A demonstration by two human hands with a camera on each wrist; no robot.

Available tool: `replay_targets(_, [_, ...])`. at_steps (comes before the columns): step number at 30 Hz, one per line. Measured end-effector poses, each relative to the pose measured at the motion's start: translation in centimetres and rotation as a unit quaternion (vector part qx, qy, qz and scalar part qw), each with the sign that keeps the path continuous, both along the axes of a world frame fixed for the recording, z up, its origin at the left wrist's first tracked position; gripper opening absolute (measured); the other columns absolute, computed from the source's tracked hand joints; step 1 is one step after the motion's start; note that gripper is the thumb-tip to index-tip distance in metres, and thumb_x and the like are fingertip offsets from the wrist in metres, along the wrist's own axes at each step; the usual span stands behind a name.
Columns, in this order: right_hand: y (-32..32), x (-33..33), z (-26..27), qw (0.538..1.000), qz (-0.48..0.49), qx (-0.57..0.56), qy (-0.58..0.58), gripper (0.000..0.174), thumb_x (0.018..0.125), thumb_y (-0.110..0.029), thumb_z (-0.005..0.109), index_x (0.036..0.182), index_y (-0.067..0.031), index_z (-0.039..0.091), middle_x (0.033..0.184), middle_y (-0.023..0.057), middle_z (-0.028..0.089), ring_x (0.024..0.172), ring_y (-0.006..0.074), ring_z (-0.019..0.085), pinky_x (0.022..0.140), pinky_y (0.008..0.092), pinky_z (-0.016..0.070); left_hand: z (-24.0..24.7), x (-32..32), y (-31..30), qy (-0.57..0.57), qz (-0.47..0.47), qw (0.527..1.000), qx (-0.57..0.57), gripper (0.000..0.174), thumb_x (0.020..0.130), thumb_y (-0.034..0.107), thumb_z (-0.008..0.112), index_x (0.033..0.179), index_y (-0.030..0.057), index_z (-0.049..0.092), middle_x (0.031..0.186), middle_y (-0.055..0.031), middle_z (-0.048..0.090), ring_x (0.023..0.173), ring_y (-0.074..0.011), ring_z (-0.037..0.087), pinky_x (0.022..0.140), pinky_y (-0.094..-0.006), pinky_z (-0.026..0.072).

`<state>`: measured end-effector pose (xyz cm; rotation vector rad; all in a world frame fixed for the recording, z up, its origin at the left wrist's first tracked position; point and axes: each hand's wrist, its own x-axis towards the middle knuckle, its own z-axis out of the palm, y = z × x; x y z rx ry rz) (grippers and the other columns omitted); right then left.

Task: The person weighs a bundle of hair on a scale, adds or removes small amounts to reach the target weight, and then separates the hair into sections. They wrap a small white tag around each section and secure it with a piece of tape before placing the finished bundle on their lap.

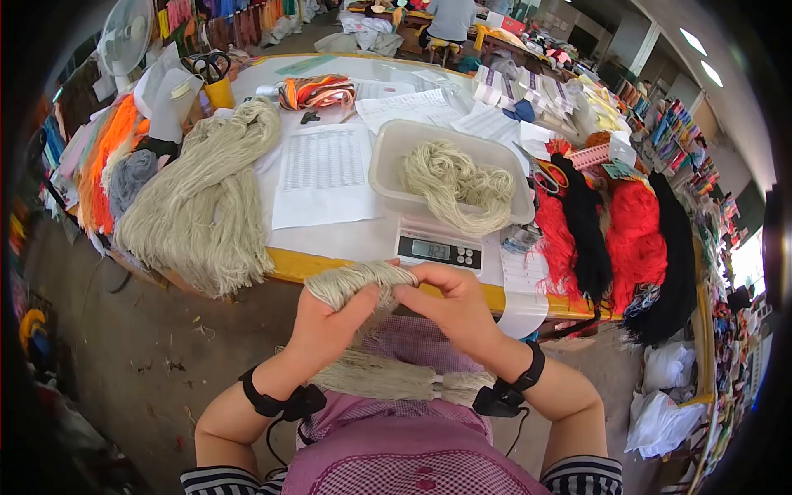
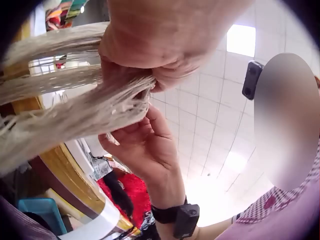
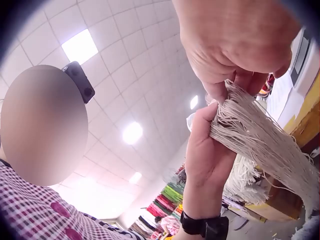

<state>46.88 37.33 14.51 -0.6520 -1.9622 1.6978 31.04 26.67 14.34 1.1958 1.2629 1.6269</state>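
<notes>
A hank of pale grey-green yarn point(image 1: 355, 279) is held up in front of the table edge between both hands. My left hand point(image 1: 330, 323) grips it from the left, with the thumb lying over the strands. At its right end, thumb and fingers of my right hand point(image 1: 454, 312) pinch the yarn. In the left wrist view, loose strands point(image 2: 65, 117) hang away from the grip; the right wrist view shows strands point(image 3: 260, 135) spreading below the fingers. Another bundle of the same yarn point(image 1: 371, 375) lies across the lap, bound by a pale band near its right end.
Beyond the hands, a digital scale point(image 1: 439, 252) stands at the table edge, with a plastic tub point(image 1: 386, 161) of pale yarn point(image 1: 458, 181) over it. A large pale hank point(image 1: 206, 190) drapes left, red point(image 1: 635, 239) and black yarn point(image 1: 582, 239) right. Scissors point(image 1: 549, 176) and printed sheets point(image 1: 324, 169) lie around.
</notes>
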Motion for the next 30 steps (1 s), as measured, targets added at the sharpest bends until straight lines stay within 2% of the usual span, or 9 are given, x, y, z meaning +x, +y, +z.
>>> replay_targets(3, [-0.3,-0.4,0.2,0.986,-0.005,-0.134,0.101,0.014,0.088,-0.008,0.066,0.098,0.0020,0.068,0.101,0.0016,0.066,0.087,0.0061,0.058,0.080,0.0221,0.0468,-0.5,-0.8,0.0,-0.146,-0.001,0.988,-0.041,0.023,0.090,0.003,0.055,0.109,-0.0036,0.066,0.105,-0.0064,0.069,0.092,-0.0104,0.062,0.081,-0.0252,0.0493])
replay_targets(10, [0.3,-1.4,0.0,0.951,0.002,-0.271,0.150,0.010,0.090,-0.010,0.062,0.095,-0.0010,0.063,0.100,0.0021,0.064,0.090,0.0114,0.061,0.078,0.0245,0.0470,0.7,-1.0,-0.2,-0.102,0.017,0.994,-0.023,0.025,0.092,0.009,0.053,0.111,-0.0032,0.065,0.107,-0.0087,0.068,0.099,-0.0151,0.063,0.089,-0.0296,0.0484])
replay_targets(15, [1.0,-2.1,2.8,0.856,0.099,-0.464,0.204,0.013,0.094,-0.018,0.053,0.090,-0.0051,0.055,0.092,0.0022,0.060,0.081,0.0166,0.058,0.069,0.0301,0.0442,-1.2,-5.1,-0.8,-0.536,-0.176,0.823,0.067,0.018,0.097,0.018,0.045,0.095,0.0060,0.058,0.069,0.0022,0.051,0.066,-0.0106,0.050,0.076,-0.0278,0.0458])
replay_targets(18, [2.6,-1.4,7.2,0.911,0.183,-0.366,0.053,0.019,0.094,-0.023,0.051,0.089,-0.0049,0.057,0.092,0.0059,0.061,0.080,0.0206,0.058,0.070,0.0349,0.0452,-4.1,-10.9,-3.8,-0.585,-0.126,0.795,0.098,0.025,0.103,0.024,0.038,0.086,0.0102,0.049,0.061,0.0058,0.034,0.052,-0.0061,0.033,0.052,-0.0235,0.0295])
replay_targets(19, [2.7,-1.4,9.7,0.965,0.231,-0.052,-0.115,0.022,0.093,-0.024,0.051,0.088,-0.0045,0.058,0.087,0.0071,0.061,0.079,0.0215,0.058,0.071,0.0354,0.0458,-5.7,-13.1,-5.0,-0.578,-0.094,0.805,0.093,0.028,0.104,0.027,0.036,0.086,0.0103,0.049,0.060,0.0057,0.033,0.049,-0.0056,0.030,0.051,-0.0223,0.0284])
replay_targets(20, [3.2,-1.4,11.6,0.890,0.250,0.269,-0.271,0.024,0.093,-0.026,0.051,0.087,-0.0042,0.059,0.083,0.0083,0.061,0.077,0.0225,0.058,0.071,0.0359,0.0464,-7.6,-15.4,-6.5,-0.560,-0.066,0.822,0.073,0.028,0.104,0.026,0.036,0.086,0.0101,0.049,0.060,0.0057,0.032,0.050,-0.0053,0.029,0.051,-0.0222,0.0282])
replay_targets(22, [5.1,-1.2,14.1,0.872,0.220,0.371,-0.232,0.026,0.091,-0.028,0.054,0.084,-0.0041,0.062,0.075,0.0096,0.060,0.075,0.0212,0.058,0.073,0.0369,0.0468,-12.9,-20.2,-10.2,-0.571,0.008,0.821,0.011,0.028,0.104,0.027,0.037,0.085,0.0106,0.050,0.056,0.0064,0.029,0.047,-0.0063,0.027,0.047,-0.0223,0.0262])
replay_targets(26, [7.2,-2.2,22.9,0.966,0.078,0.204,-0.141,0.016,0.089,-0.023,0.062,0.089,-0.0074,0.061,0.055,-0.0047,0.047,0.038,0.0029,0.041,0.035,0.0193,0.0275,-23.5,-25.7,-19.1,-0.594,0.225,0.768,-0.082,0.028,0.101,0.025,0.041,0.077,0.0137,0.050,0.053,0.0073,0.028,0.044,-0.0066,0.025,0.041,-0.0231,0.0212])
replay_targets(30, [10.2,-4.2,32.2,0.978,0.147,0.137,0.053,0.016,0.096,-0.014,0.052,0.086,-0.0035,0.059,0.057,-0.0027,0.045,0.046,0.0070,0.042,0.041,0.0185,0.0415,-32.5,-25.9,-27.2,-0.491,0.406,0.745,-0.198,0.025,0.098,0.028,0.047,0.075,0.0164,0.050,0.054,0.0078,0.031,0.044,-0.0063,0.025,0.040,-0.0225,0.0211])
